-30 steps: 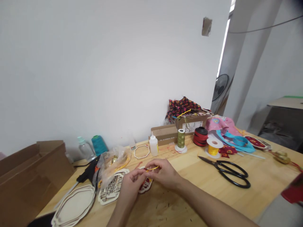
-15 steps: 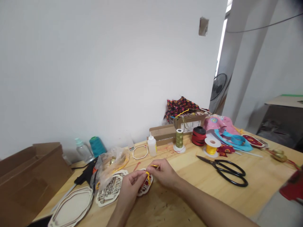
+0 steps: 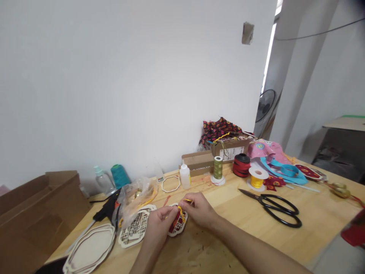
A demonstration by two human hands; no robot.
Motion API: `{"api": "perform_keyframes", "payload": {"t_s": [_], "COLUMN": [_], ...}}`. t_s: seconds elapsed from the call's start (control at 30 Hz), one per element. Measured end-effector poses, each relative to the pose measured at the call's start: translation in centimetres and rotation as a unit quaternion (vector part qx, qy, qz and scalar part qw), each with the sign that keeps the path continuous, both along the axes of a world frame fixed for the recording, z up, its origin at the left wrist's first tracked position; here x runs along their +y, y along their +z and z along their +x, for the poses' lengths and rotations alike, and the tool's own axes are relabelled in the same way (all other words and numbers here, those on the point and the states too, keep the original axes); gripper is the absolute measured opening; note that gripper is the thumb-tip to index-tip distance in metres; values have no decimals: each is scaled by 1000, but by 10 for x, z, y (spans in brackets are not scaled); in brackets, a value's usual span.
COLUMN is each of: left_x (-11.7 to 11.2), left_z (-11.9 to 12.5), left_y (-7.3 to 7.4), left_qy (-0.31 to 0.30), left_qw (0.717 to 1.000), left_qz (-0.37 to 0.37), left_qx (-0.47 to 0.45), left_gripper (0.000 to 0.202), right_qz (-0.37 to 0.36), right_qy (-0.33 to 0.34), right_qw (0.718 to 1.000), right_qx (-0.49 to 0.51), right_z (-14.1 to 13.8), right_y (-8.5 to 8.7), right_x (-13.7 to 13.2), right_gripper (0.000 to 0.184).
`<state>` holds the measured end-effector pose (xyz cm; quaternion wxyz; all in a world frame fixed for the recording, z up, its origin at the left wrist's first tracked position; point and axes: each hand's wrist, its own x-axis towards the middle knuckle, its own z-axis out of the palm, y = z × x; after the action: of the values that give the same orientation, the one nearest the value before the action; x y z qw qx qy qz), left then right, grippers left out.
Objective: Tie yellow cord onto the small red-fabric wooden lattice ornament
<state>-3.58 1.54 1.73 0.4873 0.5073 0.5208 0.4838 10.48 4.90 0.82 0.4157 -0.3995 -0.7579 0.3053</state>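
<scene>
Both hands meet over a small lattice-cut wooden ornament (image 3: 180, 226) with red backing, lying on the table. My left hand (image 3: 161, 224) pinches a yellow cord (image 3: 181, 214) near the ornament's top edge. Close beside it, my right hand (image 3: 199, 209) is closed on the same cord, with a short piece showing above the fingertips. The cord dangles over the front of the ornament, whose left side is hidden behind my left hand. Just left of that hand lie pale wooden lattice panels (image 3: 134, 230).
Black-handled scissors (image 3: 281, 207) lie to the right. Behind them stand a yellow cord spool (image 3: 257, 179), a red cord spool (image 3: 241, 167) and a green thread spool (image 3: 218, 169). A white squeeze bottle (image 3: 185, 177) stands ahead. Wooden plates (image 3: 92, 245) and a cardboard box (image 3: 40, 224) are left.
The view has shifted slightly, so everything sits a little further right. Slightly more of the ornament's red face shows between my hands. Both hands keep their hold on the yellow cord.
</scene>
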Motion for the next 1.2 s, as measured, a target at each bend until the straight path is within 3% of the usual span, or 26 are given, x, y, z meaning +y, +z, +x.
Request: {"api": "perform_keyframes", "payload": {"t_s": [0.37, 0.57, 0.73, 0.97, 1.2], "left_x": [-1, 1, 4, 4, 8], "left_z": [2, -3, -5, -3, 0], "left_y": [3, 0, -3, -5, -7], "left_qy": [4, 5, 19, 0, 26], "left_qw": [999, 999, 998, 1000, 999], "left_qz": [24, 32, 36, 20, 21], "left_qx": [36, 42, 44, 24, 6], "left_gripper": [22, 26, 25, 23, 22], "right_qz": [33, 42, 64, 138, 142], "right_qy": [-58, -47, -46, -46, -64], "right_qw": [998, 998, 997, 989, 988], "right_qx": [-2, 1, 2, -16, -11], "right_z": [0, 0, 2, 1, -1], "right_y": [2, -2, 4, 9, 4], "right_x": [0, 4, 2, -1, 2], "right_gripper": [24, 23, 17, 17, 14]}}
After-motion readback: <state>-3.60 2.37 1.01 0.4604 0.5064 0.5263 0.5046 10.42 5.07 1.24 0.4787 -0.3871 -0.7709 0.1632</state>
